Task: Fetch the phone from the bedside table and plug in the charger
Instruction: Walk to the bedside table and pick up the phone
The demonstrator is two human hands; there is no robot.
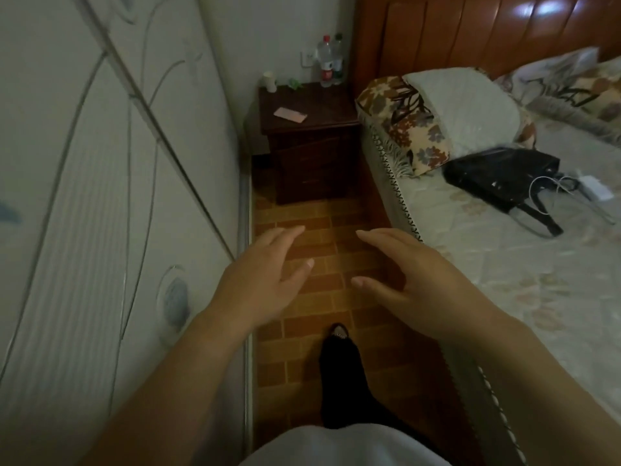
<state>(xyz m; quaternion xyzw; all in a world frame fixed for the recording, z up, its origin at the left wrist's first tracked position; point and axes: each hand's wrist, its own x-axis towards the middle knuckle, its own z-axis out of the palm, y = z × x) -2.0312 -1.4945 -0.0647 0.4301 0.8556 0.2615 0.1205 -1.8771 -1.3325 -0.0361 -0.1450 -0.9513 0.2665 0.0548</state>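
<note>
A pink phone (290,115) lies flat on the dark wooden bedside table (332,119) at the far end of the narrow aisle. A white charger block (595,189) with its coiled white cable (546,188) rests on the bed at the right, beside a black bag (504,176). My left hand (262,280) and my right hand (413,270) hover over the tiled floor, both empty with fingers apart, well short of the table.
A white wardrobe (100,196) walls the aisle on the left; the bed (504,264) with pillows borders it on the right. Two bottles (326,62), a paper cup (270,81) and a wall socket (307,57) sit at the table's back. My foot (339,368) is on the brick-pattern floor.
</note>
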